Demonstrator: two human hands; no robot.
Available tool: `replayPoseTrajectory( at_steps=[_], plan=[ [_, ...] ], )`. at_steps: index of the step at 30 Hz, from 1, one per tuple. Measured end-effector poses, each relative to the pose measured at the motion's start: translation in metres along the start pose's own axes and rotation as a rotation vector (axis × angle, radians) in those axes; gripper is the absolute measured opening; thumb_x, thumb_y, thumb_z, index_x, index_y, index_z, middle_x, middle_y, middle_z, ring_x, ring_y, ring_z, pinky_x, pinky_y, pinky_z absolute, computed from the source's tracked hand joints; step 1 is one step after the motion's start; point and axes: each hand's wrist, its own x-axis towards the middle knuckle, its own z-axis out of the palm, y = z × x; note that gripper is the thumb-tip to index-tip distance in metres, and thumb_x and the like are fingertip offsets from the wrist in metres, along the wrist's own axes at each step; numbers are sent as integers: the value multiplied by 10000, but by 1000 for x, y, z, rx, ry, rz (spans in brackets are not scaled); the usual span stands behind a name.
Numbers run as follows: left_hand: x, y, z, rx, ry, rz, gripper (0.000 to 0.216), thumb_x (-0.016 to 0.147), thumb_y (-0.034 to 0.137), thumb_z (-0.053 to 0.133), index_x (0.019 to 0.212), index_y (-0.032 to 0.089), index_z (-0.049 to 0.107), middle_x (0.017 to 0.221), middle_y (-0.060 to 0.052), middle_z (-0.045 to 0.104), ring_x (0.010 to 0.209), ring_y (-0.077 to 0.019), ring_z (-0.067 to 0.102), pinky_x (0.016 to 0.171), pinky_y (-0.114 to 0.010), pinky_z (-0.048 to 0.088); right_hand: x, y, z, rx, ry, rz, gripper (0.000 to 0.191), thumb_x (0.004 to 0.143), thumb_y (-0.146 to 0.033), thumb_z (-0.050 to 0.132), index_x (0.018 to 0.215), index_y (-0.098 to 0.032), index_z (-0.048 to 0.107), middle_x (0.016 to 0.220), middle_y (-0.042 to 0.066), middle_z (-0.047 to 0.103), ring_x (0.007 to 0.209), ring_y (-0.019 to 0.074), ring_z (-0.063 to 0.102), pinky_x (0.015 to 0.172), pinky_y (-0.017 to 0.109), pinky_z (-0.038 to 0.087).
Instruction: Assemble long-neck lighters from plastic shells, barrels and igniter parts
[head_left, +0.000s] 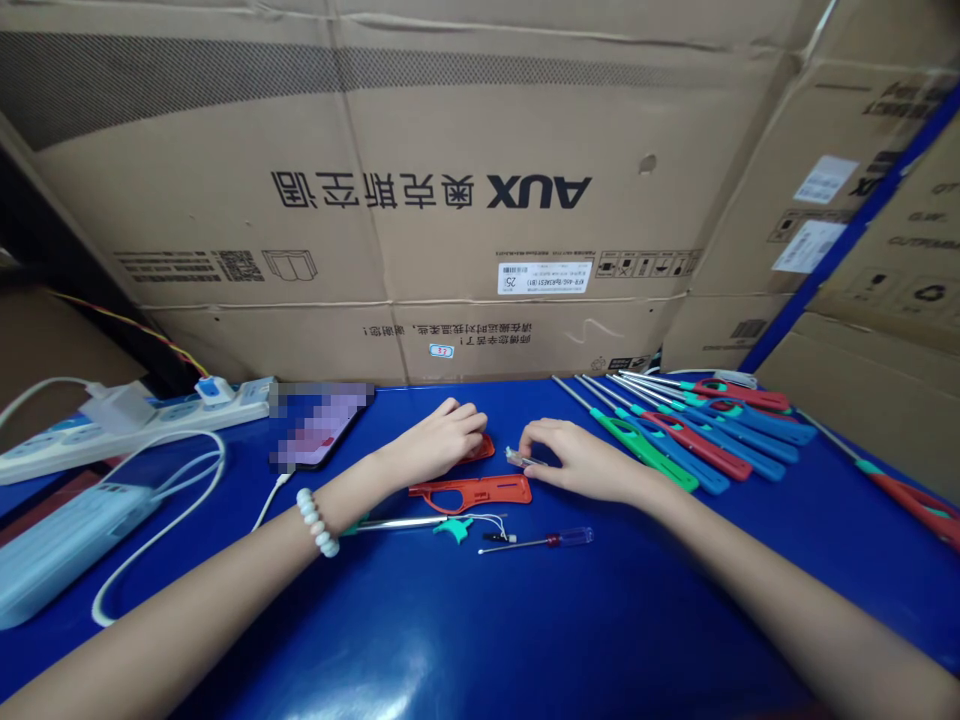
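Observation:
My left hand (pixel 448 440), with a pale bead bracelet at its wrist, has its fingers curled down onto an orange-red lighter handle half (pixel 481 449) that it partly hides. Between the thumb and fingers of my right hand (pixel 574 458) is a small clear lighter fuel tank (pixel 523 459). Just below lies a second orange-red handle half (pixel 491 490), its inner side up. Nearer me are a metal lighter tube (pixel 401 523), a green trigger (pixel 454 530) and a black igniter piece (pixel 499 538) with white wires. A screwdriver (pixel 574 538) with a clear and red handle lies beside them.
Several long-nosed lighters (pixel 705 430) in red, blue and green fan out at the right, with another red lighter (pixel 907 495) farther right. At the left are a phone (pixel 330 425), a power strip (pixel 244 400), a power bank (pixel 82 545) and cables. Cardboard (pixel 420 100) walls the back.

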Motion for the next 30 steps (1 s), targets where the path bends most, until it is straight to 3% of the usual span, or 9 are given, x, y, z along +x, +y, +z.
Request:
replayPoseTrajectory(
  at_steps=[7, 12, 19, 26, 30],
  plan=[
    [-4, 5, -3, -130, 18, -171, 206, 961, 153, 347, 864, 146, 529, 938, -76, 523, 847, -203, 432, 737, -333, 328, 0, 2, 0, 25, 19, -24, 19, 847, -196, 573, 836, -182, 567, 892, 48, 648, 870, 198, 585, 792, 312, 417],
    [-14, 25, -19, -524, 105, -413, 234, 982, 262, 259, 831, 191, 423, 880, -28, 486, 807, -177, 418, 784, -353, 367, -1, -3, -1, 128, 24, -48, 39, 871, -216, 547, 852, -187, 565, 858, 29, 656, 795, 171, 605, 751, 284, 434],
    [-30, 53, -27, -937, 164, -474, 254, 950, 279, 301, 726, 190, 380, 770, 4, 459, 714, -143, 438, 694, -287, 377, -3, -17, 2, 267, 31, -60, 29, 863, -205, 554, 881, -186, 543, 847, 26, 659, 768, 161, 613, 739, 290, 466],
    [-38, 57, -24, -1150, 336, -519, 267, 888, 343, 489, 700, 157, 524, 741, -4, 548, 692, -128, 492, 668, -259, 393, -3, -24, 8, 283, 18, -61, 49, 871, -236, 565, 877, -189, 549, 836, 14, 644, 767, 153, 605, 732, 271, 459],
    [-39, 56, -20, -1440, 359, -622, 253, 793, 375, 625, 731, 132, 599, 723, -33, 634, 653, -135, 565, 626, -252, 441, -4, -28, 11, 280, 4, -76, 58, 880, -245, 559, 896, -189, 552, 844, 14, 646, 768, 149, 601, 732, 264, 451]
  ],
)
